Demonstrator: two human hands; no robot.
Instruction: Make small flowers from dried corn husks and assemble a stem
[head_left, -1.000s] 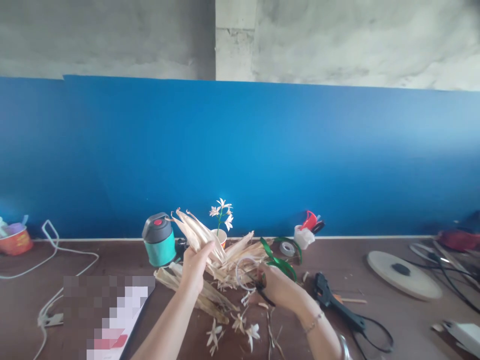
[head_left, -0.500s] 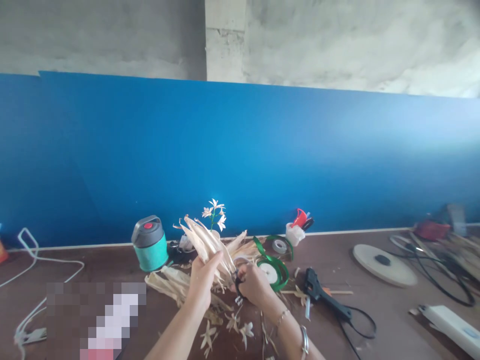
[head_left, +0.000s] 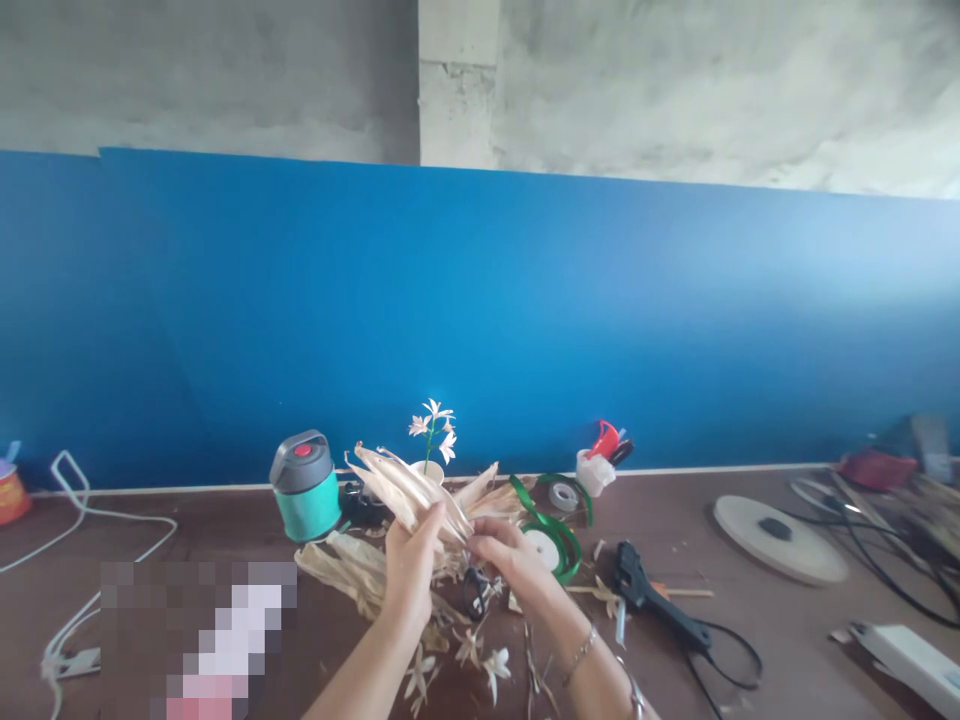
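My left hand [head_left: 411, 565] is closed round a bundle of dried corn husks [head_left: 401, 487] and holds it up above the brown table [head_left: 750, 620]. My right hand [head_left: 504, 555] pinches the same bundle at its lower right side. Black scissors [head_left: 474, 592] lie on the table just below both hands. More loose husks [head_left: 346, 567] lie under my left wrist. Small husk flowers [head_left: 480, 660] are scattered near my forearms.
A teal flask [head_left: 306, 487] stands left of the husks. A cup with a husk flower stem [head_left: 430, 432] is behind them. A green ribbon spool [head_left: 549, 542], tape roll [head_left: 562, 495], black glue gun [head_left: 651, 592], round board [head_left: 780, 525], cables [head_left: 90, 515] and a white power strip [head_left: 911, 655] lie around.
My right hand has left the scissors on the table and risen to the husk bundle. The view has shifted a little.
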